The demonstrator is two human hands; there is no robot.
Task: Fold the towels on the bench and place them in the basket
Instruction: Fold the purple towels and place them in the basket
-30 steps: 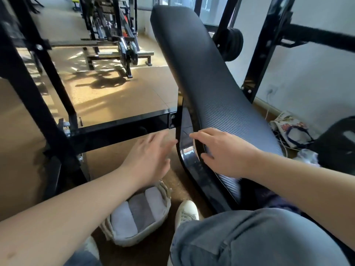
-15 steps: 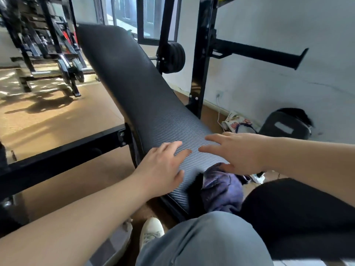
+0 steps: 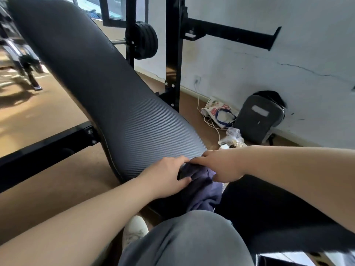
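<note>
A crumpled dark purple towel [image 3: 203,191] lies in the gap between the inclined black bench pad [image 3: 99,89] and the flat seat at lower right. My left hand [image 3: 165,175] grips the towel's upper left edge, fingers and thumb curled on it. My right hand [image 3: 219,164] pinches the towel's top edge just right of the left hand. The basket is out of view.
My grey-trousered knee [image 3: 188,239] and a white shoe [image 3: 134,229] fill the bottom. A black rack upright [image 3: 172,54] stands behind the bench. A grey backpack [image 3: 259,118], a printed bag [image 3: 217,112] and cables lie by the wall. A black frame bar [image 3: 48,148] crosses at left.
The view has swung right, away from the basket on the floor. Both hands moved down from the bench pad onto the purple towel and took hold of its top edge.
</note>
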